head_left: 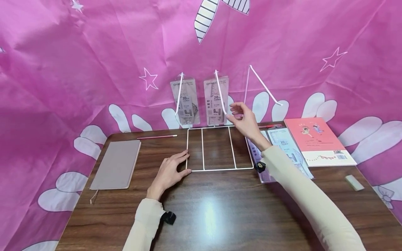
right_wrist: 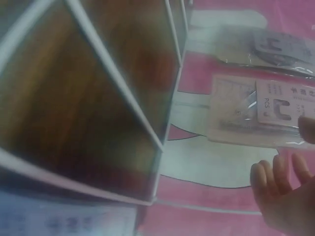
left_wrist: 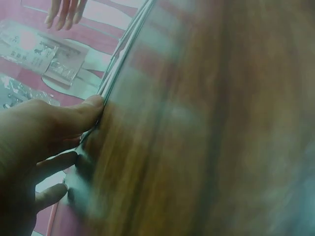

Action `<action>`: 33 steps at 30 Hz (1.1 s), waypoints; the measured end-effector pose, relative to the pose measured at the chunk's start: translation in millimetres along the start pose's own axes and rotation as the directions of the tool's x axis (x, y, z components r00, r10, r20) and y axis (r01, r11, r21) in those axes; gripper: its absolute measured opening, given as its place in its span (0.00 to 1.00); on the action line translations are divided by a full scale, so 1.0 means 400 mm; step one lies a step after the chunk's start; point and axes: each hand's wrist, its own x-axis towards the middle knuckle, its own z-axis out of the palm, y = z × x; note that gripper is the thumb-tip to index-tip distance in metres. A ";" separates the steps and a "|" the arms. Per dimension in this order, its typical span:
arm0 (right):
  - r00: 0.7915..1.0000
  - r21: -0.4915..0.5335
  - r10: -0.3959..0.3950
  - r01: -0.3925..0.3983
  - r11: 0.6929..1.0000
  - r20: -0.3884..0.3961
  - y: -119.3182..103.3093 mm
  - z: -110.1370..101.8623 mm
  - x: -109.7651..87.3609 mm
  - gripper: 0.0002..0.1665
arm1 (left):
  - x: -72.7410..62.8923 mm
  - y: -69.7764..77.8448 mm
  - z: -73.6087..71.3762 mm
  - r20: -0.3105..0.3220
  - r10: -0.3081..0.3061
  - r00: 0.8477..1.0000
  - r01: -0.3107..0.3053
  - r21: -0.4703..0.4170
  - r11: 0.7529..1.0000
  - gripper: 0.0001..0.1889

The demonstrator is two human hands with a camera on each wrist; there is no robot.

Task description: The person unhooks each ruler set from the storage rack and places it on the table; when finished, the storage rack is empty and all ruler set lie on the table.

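In the head view, a white wire rack (head_left: pixel 220 169) stands on the bench (head_left: pixel 235 202). The left hand (head_left: pixel 169 170) touches the left side of its base, with fingers slightly spread. The right hand (head_left: pixel 245 120) is near the tip of the middle hook (head_left: pixel 221 92), the fingers loosely curved. One packaged ruler set (head_left: pixel 187 104) hangs at the left hook (head_left: pixel 179 92), another at the middle one.

In the left wrist view, the fingers are apart and one tip touches the wire.

In the right wrist view, a gap separates thumb and fingers; whether the thumb touches the nearby package, one cannot tell.
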 end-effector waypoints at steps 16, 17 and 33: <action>0.999 0.203 0.050 -0.046 0.978 -0.013 -0.023 0.053 0.079 0.26 | 0.002 -0.042 0.000 -0.011 0.077 0.997 -0.077 -0.038 0.996 0.31; 0.999 0.219 0.054 -0.051 0.974 -0.004 -0.023 0.056 0.082 0.26 | 0.002 -0.044 0.001 -0.012 0.076 0.997 -0.076 -0.043 0.996 0.31; 0.995 0.346 0.080 -0.094 0.933 0.053 -0.024 0.076 0.087 0.14 | 0.000 -0.062 0.006 -0.025 0.074 0.997 -0.076 -0.107 0.991 0.31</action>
